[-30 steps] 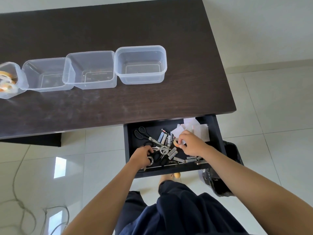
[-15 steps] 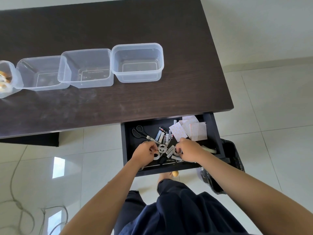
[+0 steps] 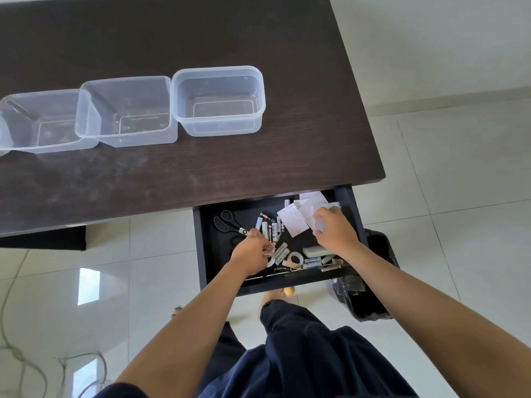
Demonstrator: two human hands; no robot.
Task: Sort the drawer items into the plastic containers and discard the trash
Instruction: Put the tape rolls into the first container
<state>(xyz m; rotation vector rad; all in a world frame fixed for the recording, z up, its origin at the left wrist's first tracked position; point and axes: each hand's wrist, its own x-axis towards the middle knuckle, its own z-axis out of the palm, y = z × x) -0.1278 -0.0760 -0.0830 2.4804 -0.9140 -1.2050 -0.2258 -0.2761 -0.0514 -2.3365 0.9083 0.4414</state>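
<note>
Standing on pale tile floor (image 3: 459, 168), dark wood desk (image 3: 201, 168) w/ drawer (image 3: 353, 214) open

Bright daylight, floor glare, wide-angle distortion

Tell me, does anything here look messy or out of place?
Yes: the open drawer is a jumble. Batteries, scissors, a tape roll and loose paper slips lie mixed at all angles. The clear containers on the desk sit tidily in a row.

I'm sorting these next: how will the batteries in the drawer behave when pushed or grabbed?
The batteries are round cylinders lying flat, so they will probably roll if nudged. They look smooth, perhaps slippery, and stiff. They lie loose beside the left hand.
</note>
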